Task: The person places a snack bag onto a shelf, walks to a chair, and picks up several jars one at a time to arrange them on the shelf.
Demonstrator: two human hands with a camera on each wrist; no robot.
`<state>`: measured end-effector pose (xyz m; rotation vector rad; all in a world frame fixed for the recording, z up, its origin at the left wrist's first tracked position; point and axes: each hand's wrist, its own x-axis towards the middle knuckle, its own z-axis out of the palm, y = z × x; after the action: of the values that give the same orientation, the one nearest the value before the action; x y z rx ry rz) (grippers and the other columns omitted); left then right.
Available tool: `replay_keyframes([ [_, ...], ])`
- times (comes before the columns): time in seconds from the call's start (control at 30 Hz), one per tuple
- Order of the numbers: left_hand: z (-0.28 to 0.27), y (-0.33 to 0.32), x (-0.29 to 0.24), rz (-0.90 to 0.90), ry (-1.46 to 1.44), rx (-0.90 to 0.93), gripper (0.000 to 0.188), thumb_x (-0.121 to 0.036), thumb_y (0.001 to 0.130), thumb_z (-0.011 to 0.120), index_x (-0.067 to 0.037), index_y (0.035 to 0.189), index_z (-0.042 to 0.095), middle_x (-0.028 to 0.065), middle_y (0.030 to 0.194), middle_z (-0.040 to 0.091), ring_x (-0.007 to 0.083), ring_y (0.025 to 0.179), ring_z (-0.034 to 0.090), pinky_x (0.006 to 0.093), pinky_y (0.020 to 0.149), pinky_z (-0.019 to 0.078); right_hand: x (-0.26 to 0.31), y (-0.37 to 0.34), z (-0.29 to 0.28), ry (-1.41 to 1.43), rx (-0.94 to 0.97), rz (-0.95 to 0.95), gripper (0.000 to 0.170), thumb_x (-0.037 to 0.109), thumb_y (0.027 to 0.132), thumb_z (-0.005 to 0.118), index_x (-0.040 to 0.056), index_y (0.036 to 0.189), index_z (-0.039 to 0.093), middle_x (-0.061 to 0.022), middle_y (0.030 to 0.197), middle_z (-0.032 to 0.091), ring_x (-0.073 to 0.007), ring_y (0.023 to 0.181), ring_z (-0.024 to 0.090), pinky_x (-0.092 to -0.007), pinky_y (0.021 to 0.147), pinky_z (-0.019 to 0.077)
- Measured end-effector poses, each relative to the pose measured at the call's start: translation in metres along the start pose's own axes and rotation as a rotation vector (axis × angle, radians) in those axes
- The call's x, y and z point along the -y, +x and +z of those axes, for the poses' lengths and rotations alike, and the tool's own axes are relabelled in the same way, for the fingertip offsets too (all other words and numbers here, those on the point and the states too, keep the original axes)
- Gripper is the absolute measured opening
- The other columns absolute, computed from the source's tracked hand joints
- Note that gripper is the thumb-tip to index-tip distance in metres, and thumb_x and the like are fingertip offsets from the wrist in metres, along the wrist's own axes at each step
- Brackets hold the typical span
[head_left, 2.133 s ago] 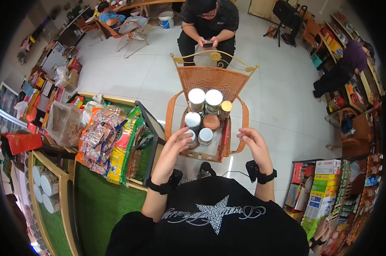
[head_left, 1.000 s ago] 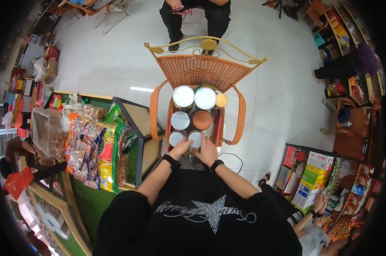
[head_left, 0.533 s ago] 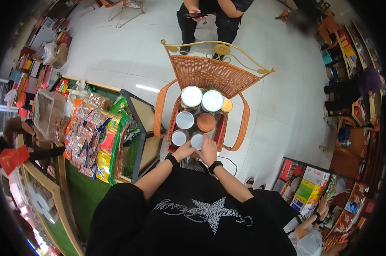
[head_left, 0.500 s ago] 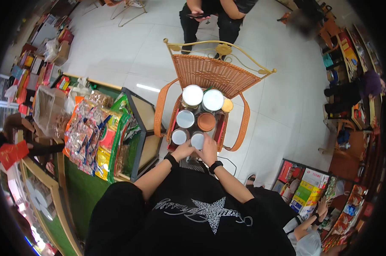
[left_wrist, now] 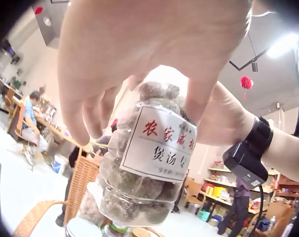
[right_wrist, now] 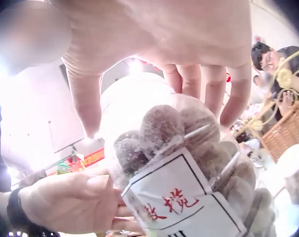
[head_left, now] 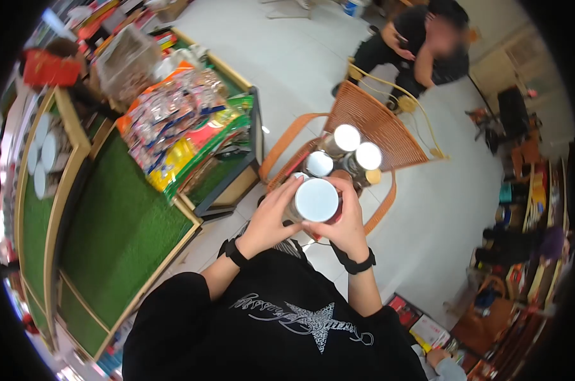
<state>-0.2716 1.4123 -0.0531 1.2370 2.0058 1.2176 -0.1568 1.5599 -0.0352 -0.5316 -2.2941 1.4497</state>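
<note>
A clear plastic jar with a white lid is held up in front of the body. Dark round salted olives fill it, and its white label carries red and black characters. My left hand grips the jar's left side, thumb and fingers round its upper part in the left wrist view. On the other side my right hand holds it too, thumb at the near edge. Below and beyond, several lidded jars stand on the seat of a rattan chair, among them a white-lidded jar and a yellow-lidded one.
At the left is a wood-framed display stand with green turf. Packaged snack bags lie on it, and more white-lidded jars are at the far left. A seated person is behind the chair; shelves line the right side.
My hands came together on the front right jar on the chair and lifted it towards me. The head view has turned left, so the chair now appears further right and tilted.
</note>
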Motion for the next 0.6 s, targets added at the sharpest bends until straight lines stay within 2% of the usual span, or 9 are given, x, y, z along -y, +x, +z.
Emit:
replay_keyframes([
  [0.07,-0.016,-0.019,-0.003,-0.012,-0.021,-0.089,0.092,-0.023,0.065,0.076,-0.006,0.141,0.028,0.0165,0.141,0.037,0.0321,0.129,0.037,0.0407,0.107,0.0291,0.024,0.005,0.010,-0.036,0.080,-0.103,0.075,0.028,0.054,0.083,0.0030,0.115,0.049,-0.0143,0.113,0.054,-0.0319,0.108,0.051,-0.0405,0.091,0.0407],
  [0.17,-0.041,-0.052,-0.005,0.023,-0.075,-0.232,0.092,-0.019,0.057,0.080,-0.008,0.137,0.036,0.0163,0.132,0.045,0.0333,0.122,0.044,0.0414,0.102,0.0350,0.056,0.009,0.032,-0.009,0.232,-0.238,0.078,0.031,0.053,0.084,0.0027,0.117,0.049,-0.0150,0.117,0.053,-0.0316,0.109,0.050,-0.0414,0.095,0.0382],
  [0.33,-0.080,-0.113,-0.009,-0.039,0.006,-0.381,0.094,-0.020,0.054,0.083,-0.006,0.135,0.037,0.0134,0.132,0.048,0.0315,0.121,0.046,0.0401,0.101,0.0365,0.098,0.008,0.079,0.044,0.384,-0.381,0.078,0.032,0.054,0.084,0.0024,0.117,0.050,-0.0146,0.116,0.054,-0.0312,0.108,0.051,-0.0415,0.094,0.0390],
  [0.47,-0.113,-0.163,-0.007,-0.056,-0.023,-0.513,0.088,-0.021,0.054,0.083,-0.006,0.130,0.042,0.0135,0.124,0.051,0.0308,0.115,0.050,0.0395,0.096,0.0399,0.131,0.004,0.127,0.099,0.483,-0.466,0.077,0.032,0.053,0.085,0.0025,0.116,0.051,-0.0139,0.113,0.055,-0.0310,0.105,0.052,-0.0404,0.092,0.0402],
  [0.53,-0.133,-0.192,-0.002,-0.074,-0.030,-0.551,0.088,-0.023,0.054,0.083,-0.008,0.130,0.041,0.0143,0.123,0.051,0.0321,0.113,0.051,0.0399,0.095,0.0417,0.148,-0.003,0.158,0.086,0.570,-0.455,0.085,0.027,0.049,0.086,0.0018,0.120,0.047,-0.0148,0.117,0.052,-0.0279,0.110,0.050,-0.0373,0.094,0.0397],
  [0.6,-0.155,-0.224,0.006,-0.073,0.005,-0.588,0.088,-0.022,0.054,0.083,-0.007,0.130,0.041,0.0143,0.123,0.052,0.0319,0.113,0.051,0.0392,0.094,0.0423,0.170,-0.011,0.192,0.066,0.581,-0.549,0.085,0.027,0.049,0.087,0.0017,0.121,0.047,-0.0150,0.116,0.052,-0.0279,0.110,0.050,-0.0374,0.093,0.0401],
])
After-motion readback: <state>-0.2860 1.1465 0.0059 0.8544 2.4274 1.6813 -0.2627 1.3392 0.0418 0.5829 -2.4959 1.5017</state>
